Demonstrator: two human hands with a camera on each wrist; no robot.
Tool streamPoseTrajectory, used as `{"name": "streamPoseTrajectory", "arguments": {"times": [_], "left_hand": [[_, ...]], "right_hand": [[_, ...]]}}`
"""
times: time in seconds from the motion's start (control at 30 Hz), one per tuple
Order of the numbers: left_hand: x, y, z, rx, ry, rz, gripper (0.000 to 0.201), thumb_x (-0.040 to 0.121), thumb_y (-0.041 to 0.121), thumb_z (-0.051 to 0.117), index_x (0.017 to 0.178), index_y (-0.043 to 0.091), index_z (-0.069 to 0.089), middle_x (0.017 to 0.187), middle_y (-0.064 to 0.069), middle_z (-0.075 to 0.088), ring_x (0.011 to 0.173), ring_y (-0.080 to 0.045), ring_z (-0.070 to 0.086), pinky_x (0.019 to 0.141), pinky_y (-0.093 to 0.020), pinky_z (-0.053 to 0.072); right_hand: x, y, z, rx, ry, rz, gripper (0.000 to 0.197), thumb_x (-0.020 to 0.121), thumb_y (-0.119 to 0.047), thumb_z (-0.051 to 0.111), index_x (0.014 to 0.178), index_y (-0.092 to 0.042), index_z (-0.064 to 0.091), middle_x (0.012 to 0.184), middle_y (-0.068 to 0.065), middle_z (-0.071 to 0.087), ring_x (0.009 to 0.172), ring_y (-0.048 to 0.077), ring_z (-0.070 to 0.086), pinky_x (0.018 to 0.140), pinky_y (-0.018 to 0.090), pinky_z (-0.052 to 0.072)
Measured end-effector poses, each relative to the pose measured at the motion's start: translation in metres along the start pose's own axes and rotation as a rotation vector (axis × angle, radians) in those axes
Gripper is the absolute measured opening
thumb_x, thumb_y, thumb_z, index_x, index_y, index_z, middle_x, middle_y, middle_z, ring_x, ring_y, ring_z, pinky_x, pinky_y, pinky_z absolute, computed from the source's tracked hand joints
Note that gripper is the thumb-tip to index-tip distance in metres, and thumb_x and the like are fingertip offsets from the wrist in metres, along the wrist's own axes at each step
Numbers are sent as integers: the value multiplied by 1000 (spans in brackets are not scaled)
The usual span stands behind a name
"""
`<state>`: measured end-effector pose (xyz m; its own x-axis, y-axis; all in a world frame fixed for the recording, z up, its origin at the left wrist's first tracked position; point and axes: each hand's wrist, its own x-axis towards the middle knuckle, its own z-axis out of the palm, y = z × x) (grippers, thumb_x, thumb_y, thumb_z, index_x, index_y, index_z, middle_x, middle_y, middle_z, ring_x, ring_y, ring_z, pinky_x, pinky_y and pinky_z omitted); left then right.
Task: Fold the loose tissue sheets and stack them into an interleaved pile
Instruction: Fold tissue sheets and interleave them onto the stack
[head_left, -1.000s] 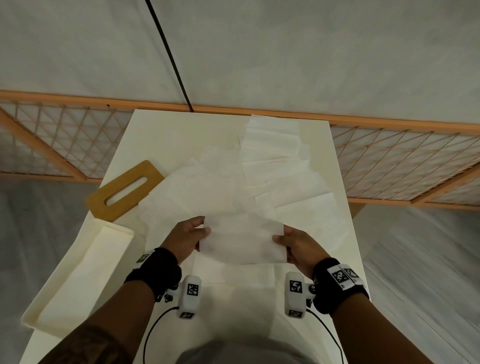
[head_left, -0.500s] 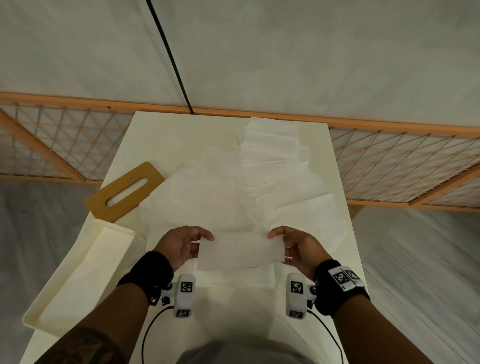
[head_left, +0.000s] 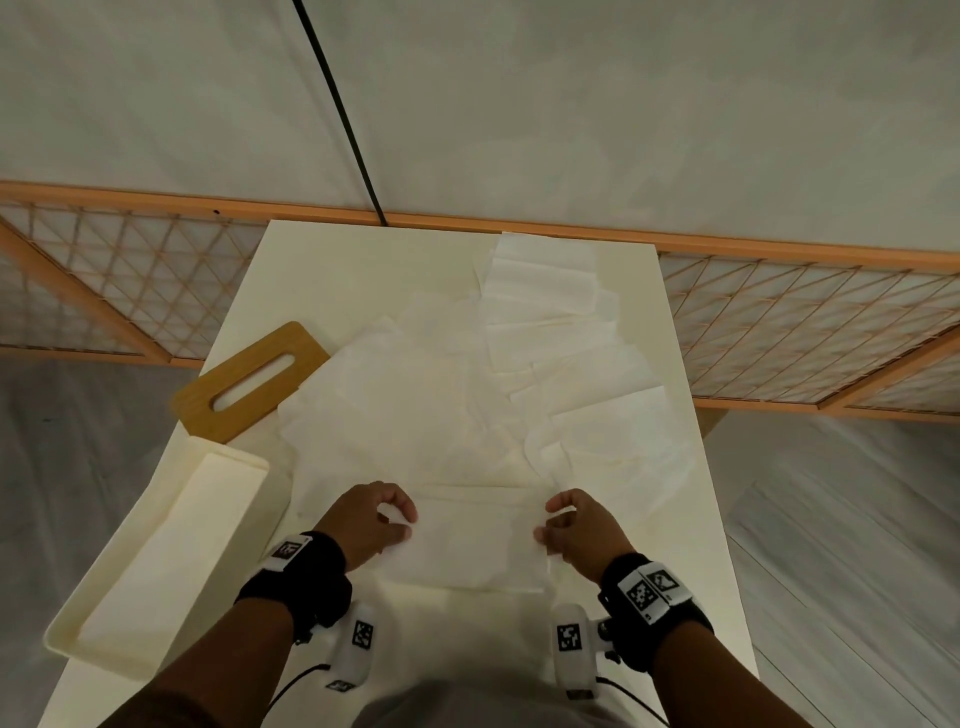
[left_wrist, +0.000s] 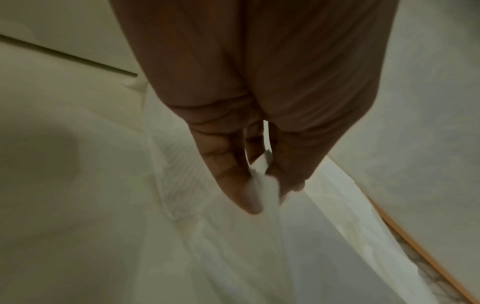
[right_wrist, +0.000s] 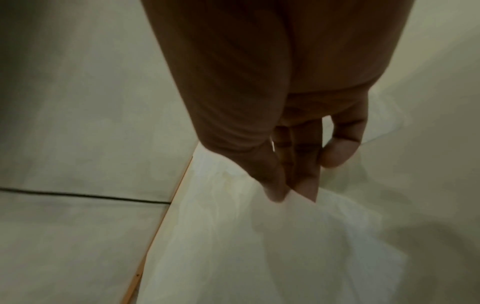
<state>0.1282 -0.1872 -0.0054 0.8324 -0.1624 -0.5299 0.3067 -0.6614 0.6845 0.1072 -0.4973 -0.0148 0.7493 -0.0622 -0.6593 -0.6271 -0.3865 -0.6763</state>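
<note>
A folded white tissue sheet (head_left: 470, 540) lies near the table's front edge, on top of other tissue. My left hand (head_left: 387, 519) pinches its left edge between thumb and fingers; the left wrist view shows the tissue (left_wrist: 262, 185) caught between the fingertips (left_wrist: 246, 197). My right hand (head_left: 558, 522) pinches the right edge, and the tissue corner (right_wrist: 298, 197) meets the fingertips (right_wrist: 276, 193) in the right wrist view. Loose tissue sheets (head_left: 410, 405) spread across the table's middle. A row of folded sheets (head_left: 545, 296) overlaps toward the far right.
A wooden lid with an oval slot (head_left: 249, 379) lies at the table's left edge. A cream box (head_left: 156, 561) stands on the left front, overhanging the edge. A wood lattice panel (head_left: 779, 322) lies on the floor behind the cream table (head_left: 332, 270).
Both hands have brought the sheet down and toward me; it went from raised and open to folded and low over the tissue at the front.
</note>
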Motion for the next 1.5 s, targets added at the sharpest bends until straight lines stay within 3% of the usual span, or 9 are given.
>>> {"name": "streamPoseTrajectory", "arguments": {"times": [0.23, 0.33, 0.53, 0.7, 0.93, 1.13, 1.3, 1.4, 1.5], "left_hand": [[7, -2, 9, 85, 186, 10, 19, 79, 11, 78, 74, 24, 64, 92, 2, 64, 66, -17, 65, 59, -22, 52], [13, 2, 12, 224, 189, 27, 24, 78, 13, 78, 71, 27, 59, 101, 3, 56, 79, -17, 59, 73, -24, 47], [24, 34, 26, 651, 243, 158, 25, 75, 21, 65, 92, 26, 48, 120, 6, 36, 105, -21, 44, 78, -32, 39], [41, 68, 59, 879, -56, 350, 60, 86, 29, 62, 141, 24, 38, 140, 2, 43, 129, -25, 40, 103, -42, 33], [53, 81, 73, 1049, -258, 297, 48, 82, 30, 68, 126, 20, 53, 125, -5, 54, 119, -30, 45, 99, -41, 35], [52, 64, 46, 365, -182, 103, 46, 83, 35, 76, 123, 18, 63, 119, -2, 64, 111, -26, 61, 84, -27, 44], [33, 52, 31, -491, -121, 3, 57, 78, 27, 86, 127, 23, 59, 117, 2, 72, 106, -17, 69, 96, -42, 56], [26, 51, 39, -660, -187, 6, 72, 74, 32, 87, 136, 21, 52, 126, -1, 69, 116, -22, 66, 102, -48, 51], [24, 50, 37, -665, -130, 11, 79, 70, 35, 86, 138, 22, 49, 127, 0, 68, 117, -19, 65, 104, -45, 50]], "right_hand": [[9, -12, 11, -214, 180, -125, 20, 86, -12, 72, 97, -19, 58, 84, -2, 66, 72, 9, 58, 60, 14, 41], [15, -14, 15, -285, 177, -104, 19, 87, -12, 70, 98, -19, 57, 80, -6, 64, 77, 14, 60, 69, 22, 47], [17, -12, 17, -338, 180, -80, 22, 86, -11, 69, 99, -21, 54, 81, -6, 63, 82, 19, 62, 71, 25, 45], [14, -12, 16, -296, 197, -75, 21, 87, -13, 66, 102, -20, 54, 84, -1, 65, 84, 22, 63, 71, 26, 45], [9, 0, 1, -186, 233, -43, 17, 92, -23, 66, 105, -18, 56, 80, -4, 65, 76, 12, 62, 67, 24, 48], [9, -5, -10, 97, 268, 83, 39, 101, -48, 50, 103, -10, 61, 82, 4, 73, 65, 18, 71, 65, 30, 50], [-2, -37, 12, 510, 39, 211, 71, 96, -73, 27, 115, -14, 62, 110, 9, 72, 102, 29, 70, 94, 46, 54], [-11, -66, 39, 741, -187, 141, 79, 93, -78, 23, 127, -19, 64, 118, 8, 73, 111, 27, 70, 101, 49, 53], [-17, -89, 51, 793, -214, 100, 76, 96, -73, 21, 130, -19, 64, 120, 9, 73, 112, 27, 69, 103, 48, 52]]}}
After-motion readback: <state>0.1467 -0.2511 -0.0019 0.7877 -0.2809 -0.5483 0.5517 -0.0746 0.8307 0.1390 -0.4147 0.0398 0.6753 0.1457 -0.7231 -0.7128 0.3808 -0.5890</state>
